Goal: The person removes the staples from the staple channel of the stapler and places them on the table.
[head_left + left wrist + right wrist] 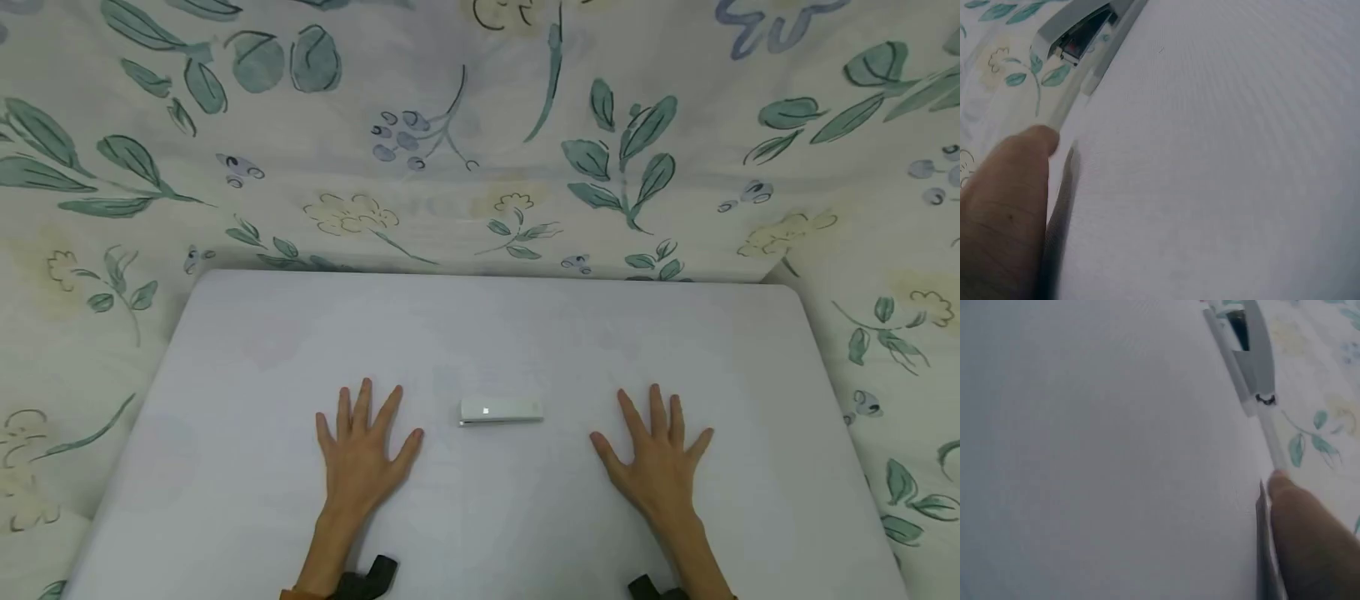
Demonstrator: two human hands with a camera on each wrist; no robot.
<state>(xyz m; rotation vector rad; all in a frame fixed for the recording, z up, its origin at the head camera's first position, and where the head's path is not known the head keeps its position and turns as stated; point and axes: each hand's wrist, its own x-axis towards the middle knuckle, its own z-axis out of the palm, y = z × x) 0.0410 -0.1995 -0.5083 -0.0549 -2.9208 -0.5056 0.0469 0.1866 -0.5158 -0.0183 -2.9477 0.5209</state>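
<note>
A white stapler (501, 410) lies on the white tabletop (480, 333), lengthwise from left to right between the two hands. To its left, my left hand (362, 462) rests palm down with the fingers spread, apart from the stapler. On the other side my right hand (656, 467) lies palm down in the same way, also holding nothing. The left wrist view catches the left thumb (1013, 194) and, beyond it, the stapler's front end (1079, 40) with a gap between its arms. In the right wrist view the right thumb (1307, 531) points toward the stapler's hinged end (1260, 381).
Cloth with a leaf and flower print (450, 192) rises behind the table's far edge and hangs along both sides. Black wrist straps (367, 579) show at the lower edge of the head view.
</note>
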